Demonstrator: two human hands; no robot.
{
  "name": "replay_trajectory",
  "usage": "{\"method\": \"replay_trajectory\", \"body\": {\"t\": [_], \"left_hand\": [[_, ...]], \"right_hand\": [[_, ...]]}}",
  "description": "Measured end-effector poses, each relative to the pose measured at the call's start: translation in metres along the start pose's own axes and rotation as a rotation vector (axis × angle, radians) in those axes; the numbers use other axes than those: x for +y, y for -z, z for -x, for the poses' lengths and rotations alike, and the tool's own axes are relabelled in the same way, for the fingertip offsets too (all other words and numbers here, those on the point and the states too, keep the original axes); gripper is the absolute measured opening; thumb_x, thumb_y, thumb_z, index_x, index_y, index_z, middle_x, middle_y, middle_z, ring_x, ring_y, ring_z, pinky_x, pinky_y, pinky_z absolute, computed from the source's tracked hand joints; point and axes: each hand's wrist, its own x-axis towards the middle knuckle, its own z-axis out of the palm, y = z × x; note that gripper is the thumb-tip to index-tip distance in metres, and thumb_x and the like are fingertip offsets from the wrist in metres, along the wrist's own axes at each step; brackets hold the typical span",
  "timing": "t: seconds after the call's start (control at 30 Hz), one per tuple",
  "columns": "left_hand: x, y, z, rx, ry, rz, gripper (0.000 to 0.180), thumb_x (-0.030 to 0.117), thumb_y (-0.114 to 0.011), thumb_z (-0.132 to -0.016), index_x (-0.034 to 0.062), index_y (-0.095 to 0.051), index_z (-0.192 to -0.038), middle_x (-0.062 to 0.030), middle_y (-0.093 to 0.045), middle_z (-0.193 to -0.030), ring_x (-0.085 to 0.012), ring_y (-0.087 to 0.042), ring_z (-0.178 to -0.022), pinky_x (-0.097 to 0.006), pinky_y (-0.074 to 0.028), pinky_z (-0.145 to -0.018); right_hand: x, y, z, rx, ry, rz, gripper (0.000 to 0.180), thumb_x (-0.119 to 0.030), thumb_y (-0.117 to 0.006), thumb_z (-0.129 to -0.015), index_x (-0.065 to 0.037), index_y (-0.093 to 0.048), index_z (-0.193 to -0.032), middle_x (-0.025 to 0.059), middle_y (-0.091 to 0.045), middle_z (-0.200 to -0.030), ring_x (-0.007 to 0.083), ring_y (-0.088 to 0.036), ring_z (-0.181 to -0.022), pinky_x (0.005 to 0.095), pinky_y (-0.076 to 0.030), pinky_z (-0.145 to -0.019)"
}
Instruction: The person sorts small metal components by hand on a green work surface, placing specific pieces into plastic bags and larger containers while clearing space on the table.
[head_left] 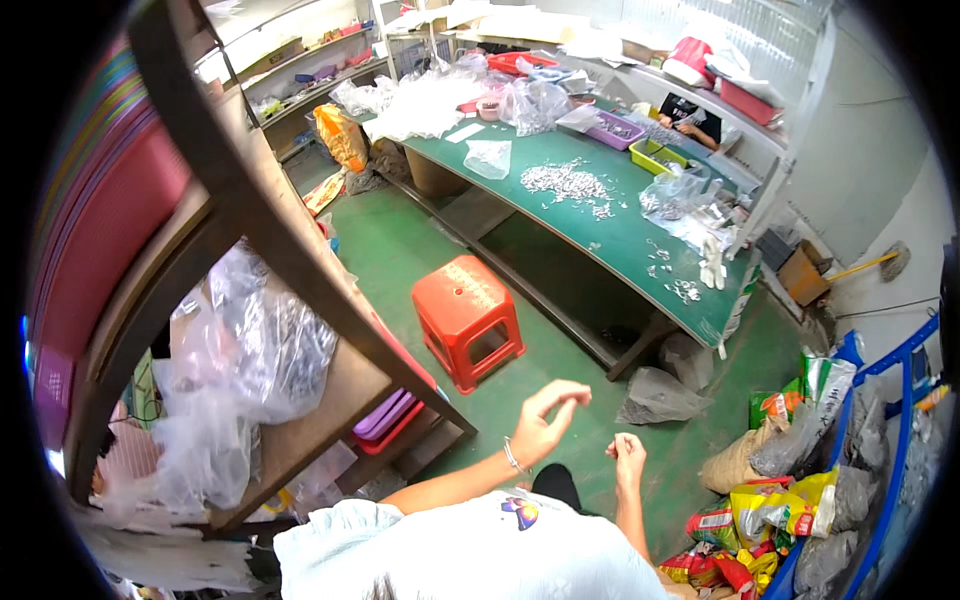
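My left hand (545, 420), with a bracelet (513, 456) on the wrist, is raised over the green floor. Its fingers are bent but apart from the thumb, and nothing shows in them. Lower and to the right, my right hand (627, 458) has its fingers curled in; whether anything small is inside is hidden. Neither hand touches any object. Nearest to the left hand stands an orange plastic stool (465, 300). A clear plastic bag with grey contents (660, 396) lies on the floor just beyond the right hand.
Ahead is a long green table (470, 150) bearing a pile of small silvery parts (568, 185), bags and trays. A co-worker's hands (688, 128) show behind it. A shelf rack (350, 390) stands at left; sacks (740, 455) and a blue metal frame (905, 410) are at right.
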Motion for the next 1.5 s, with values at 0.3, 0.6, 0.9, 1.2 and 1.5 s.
{"method": "replay_trajectory", "body": {"t": [0.3, 0.6, 0.9, 1.2, 1.5], "left_hand": [[0.076, 0.022, -0.282, 0.151, 0.146, 0.854, 0.048, 0.015, -0.060, -0.088, 0.0092, -0.046, -0.133, -0.0080, -0.050, -0.122, -0.0202, -0.048, -0.112, -0.037, -0.040, -0.095], [0.043, 0.002, -0.474, -0.127, -0.069, 0.920, 0.053, 0.007, -0.059, -0.086, 0.0049, -0.041, -0.135, -0.0089, -0.047, -0.125, -0.0192, -0.046, -0.115, -0.033, -0.040, -0.091], [-0.041, 0.055, -0.647, -0.069, 0.082, 0.591, 0.058, -0.002, -0.057, -0.084, 0.0005, -0.036, -0.138, -0.0099, -0.045, -0.129, -0.0182, -0.043, -0.118, -0.029, -0.041, -0.088], [-0.392, 0.204, -0.673, -0.570, 0.280, -0.432, 0.036, -0.003, -0.065, -0.081, 0.0064, -0.057, -0.115, -0.0115, -0.055, -0.111, -0.0242, -0.054, -0.099, -0.030, -0.045, -0.078], [-0.495, 0.227, -0.613, -0.939, -0.181, -0.690, 0.036, 0.023, -0.076, -0.072, 0.0189, -0.064, -0.106, -0.0046, -0.052, -0.120, -0.0274, -0.046, -0.109, -0.044, -0.033, -0.085]], "right_hand": [[-0.033, -0.129, -0.295, -0.403, 0.131, 0.449, 0.018, -0.017, -0.063, -0.090, 0.001, -0.063, -0.092, 0.0055, -0.063, -0.070, 0.0117, -0.059, -0.065, 0.0266, -0.047, -0.060], [-0.094, -0.273, -0.493, -0.440, 0.273, 0.775, 0.012, -0.010, -0.060, -0.086, 0.001, -0.063, -0.086, 0.0131, -0.065, -0.079, 0.0275, -0.062, -0.074, 0.0379, -0.049, -0.068], [-0.070, -0.304, -0.614, 0.197, 0.334, 1.031, 0.040, -0.020, -0.064, -0.085, -0.004, -0.052, -0.120, 0.0136, -0.049, -0.124, 0.0344, -0.044, -0.117, 0.0477, -0.037, -0.093], [-0.043, -0.383, -0.666, 0.413, 0.226, 0.926, 0.052, -0.026, -0.050, -0.096, 0.005, -0.039, -0.136, 0.0219, -0.033, -0.147, 0.0416, -0.025, -0.138, 0.0514, -0.022, -0.112], [-0.067, -0.371, -0.676, 0.442, 0.328, 0.853, 0.044, -0.021, -0.053, -0.095, 0.004, -0.048, -0.131, 0.0236, -0.042, -0.141, 0.0407, -0.033, -0.136, 0.0456, -0.027, -0.111]]}}
